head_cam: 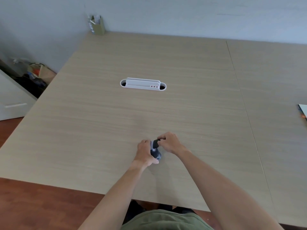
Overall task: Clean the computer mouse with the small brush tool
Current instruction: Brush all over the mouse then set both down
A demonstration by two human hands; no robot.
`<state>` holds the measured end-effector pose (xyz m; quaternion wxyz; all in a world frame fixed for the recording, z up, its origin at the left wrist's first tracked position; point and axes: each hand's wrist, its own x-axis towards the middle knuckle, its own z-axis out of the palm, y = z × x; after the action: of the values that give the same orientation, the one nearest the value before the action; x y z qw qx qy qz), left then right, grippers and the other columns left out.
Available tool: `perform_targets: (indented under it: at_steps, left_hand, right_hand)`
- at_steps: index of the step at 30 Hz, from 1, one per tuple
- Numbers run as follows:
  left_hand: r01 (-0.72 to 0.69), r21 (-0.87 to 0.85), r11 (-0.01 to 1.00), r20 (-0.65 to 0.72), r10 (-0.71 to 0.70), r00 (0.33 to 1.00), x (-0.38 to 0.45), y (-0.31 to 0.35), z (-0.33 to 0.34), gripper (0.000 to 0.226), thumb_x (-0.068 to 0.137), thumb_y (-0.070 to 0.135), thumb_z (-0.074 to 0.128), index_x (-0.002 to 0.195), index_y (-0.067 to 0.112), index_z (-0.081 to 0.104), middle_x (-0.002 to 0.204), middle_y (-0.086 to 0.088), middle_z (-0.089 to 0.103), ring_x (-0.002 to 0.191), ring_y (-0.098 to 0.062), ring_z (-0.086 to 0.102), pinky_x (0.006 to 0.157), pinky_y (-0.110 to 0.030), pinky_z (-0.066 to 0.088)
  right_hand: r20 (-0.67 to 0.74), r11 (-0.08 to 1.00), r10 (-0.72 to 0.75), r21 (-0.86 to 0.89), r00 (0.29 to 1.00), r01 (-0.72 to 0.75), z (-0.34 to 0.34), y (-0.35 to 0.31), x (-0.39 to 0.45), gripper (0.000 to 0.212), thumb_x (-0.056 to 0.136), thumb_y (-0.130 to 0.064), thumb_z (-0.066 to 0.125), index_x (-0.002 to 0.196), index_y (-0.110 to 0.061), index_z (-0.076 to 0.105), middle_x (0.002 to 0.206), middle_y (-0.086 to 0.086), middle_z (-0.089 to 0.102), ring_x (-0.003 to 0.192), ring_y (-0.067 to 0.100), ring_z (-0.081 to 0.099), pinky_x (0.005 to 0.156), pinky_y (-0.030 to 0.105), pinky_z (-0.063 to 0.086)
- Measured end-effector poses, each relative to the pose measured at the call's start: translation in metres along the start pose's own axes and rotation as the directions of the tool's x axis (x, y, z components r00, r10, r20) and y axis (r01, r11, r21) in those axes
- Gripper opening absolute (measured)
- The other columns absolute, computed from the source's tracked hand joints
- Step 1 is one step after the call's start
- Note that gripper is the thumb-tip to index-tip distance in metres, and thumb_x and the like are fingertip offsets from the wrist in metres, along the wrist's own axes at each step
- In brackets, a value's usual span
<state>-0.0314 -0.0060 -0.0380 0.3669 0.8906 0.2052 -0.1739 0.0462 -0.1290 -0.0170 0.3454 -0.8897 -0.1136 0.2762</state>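
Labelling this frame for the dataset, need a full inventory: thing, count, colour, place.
table: 1, light wood, fills most of the view, seam down its right side
holder: 1, white, long with rounded ends, middle of the table
pen cup: 1, olive, far left corner of the table by the wall, items inside too blurred to name
mouse: 1, dark grey, near table edge, in the left hand
brush tool: 1, black, on the front end of the mouse, in the right hand
flat item: 1, pale, right edge of view, cut off
clutter: pile, mixed colours, floor at left
floor: reddish wood, below the table
left hand: 1, wrapped around the mouse
right hand: 1, pinching the brush tool
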Motion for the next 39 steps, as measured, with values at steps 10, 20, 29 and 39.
perform_targets:
  at_steps: [10,20,29,39]
  left_hand:
    - [-0.114,0.129,0.985,0.047,0.108,0.993,-0.006,-0.004,-0.009,0.087,0.050,0.027,0.090,0.125,0.019,0.046,0.126,0.006,0.044,0.121,-0.019,0.037,0.096,-0.035,0.046]
    - [0.037,0.001,0.999,0.043,-0.037,0.998,-0.010,0.000,-0.010,0.111,0.050,0.016,0.093,0.144,0.012,0.033,0.136,-0.005,0.037,0.131,-0.023,0.039,0.102,-0.033,0.044]
    - [0.143,0.038,0.989,0.030,-0.144,0.989,-0.016,0.010,-0.005,0.087,0.055,0.012,0.090,0.129,0.012,0.045,0.127,-0.007,0.041,0.118,-0.028,0.051,0.096,-0.042,0.052]
    - [0.176,0.007,0.984,0.050,-0.176,0.983,-0.015,0.010,-0.009,0.085,0.056,0.011,0.092,0.127,0.010,0.044,0.128,-0.007,0.043,0.118,-0.026,0.052,0.097,-0.040,0.051]
  right_hand:
    - [-0.116,0.996,0.058,0.072,0.992,-0.050,-0.005,-0.005,-0.002,0.015,0.074,0.001,0.048,0.059,-0.001,0.049,0.061,0.010,0.038,0.063,0.023,0.029,0.055,0.032,0.024]
    - [0.039,0.986,0.163,-0.051,0.986,-0.161,-0.020,-0.002,-0.008,0.032,0.075,-0.001,0.048,0.046,-0.012,0.044,0.057,0.006,0.043,0.054,0.024,0.036,0.044,0.026,0.025]
    - [-0.076,0.984,0.101,-0.143,0.992,-0.111,-0.002,-0.006,-0.007,0.026,0.078,0.004,0.046,0.057,-0.008,0.039,0.066,0.010,0.045,0.064,0.028,0.042,0.055,0.031,0.031]
    - [-0.005,0.996,0.039,-0.082,0.999,-0.039,-0.003,-0.007,0.003,0.016,0.080,0.005,0.049,0.066,0.005,0.056,0.068,0.012,0.049,0.067,0.024,0.041,0.058,0.031,0.031]
